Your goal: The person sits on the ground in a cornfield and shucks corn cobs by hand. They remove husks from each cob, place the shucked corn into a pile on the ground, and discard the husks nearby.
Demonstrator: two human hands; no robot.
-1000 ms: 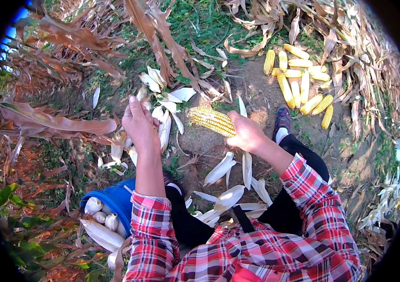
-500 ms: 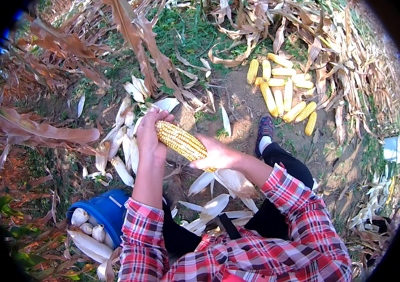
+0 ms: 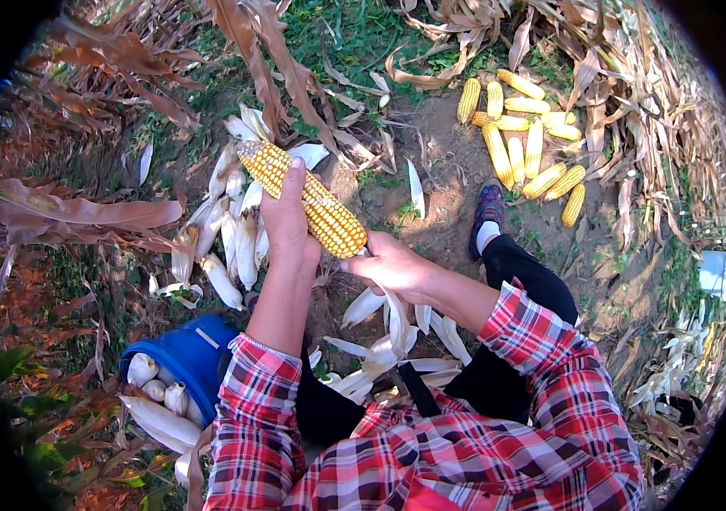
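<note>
My left hand (image 3: 288, 223) is wrapped round a yellow ear of corn (image 3: 331, 220), thumb lying along its kernels. The bare ear slants from upper left down to the right. At its lower end my right hand (image 3: 401, 271) is closed on the corn husk (image 3: 396, 322), whose pale leaves hang below the fingers. Part of that grip is hidden behind the hand. Loose husk leaves (image 3: 377, 358) lie beneath, between my legs.
Unhusked ears (image 3: 228, 230) are heaped to the left. A blue bucket (image 3: 201, 349) lies tipped at lower left with more inside. Several husked ears (image 3: 533, 140) rest on the soil beyond my shoe (image 3: 488, 207). Dry stalks (image 3: 636, 111) and a pale bucket (image 3: 715, 272) stand right.
The left hand has shifted its grip along the ear, which now sits higher and more to the left. My right hand has slid off the kernels to the husk at the ear's base.
</note>
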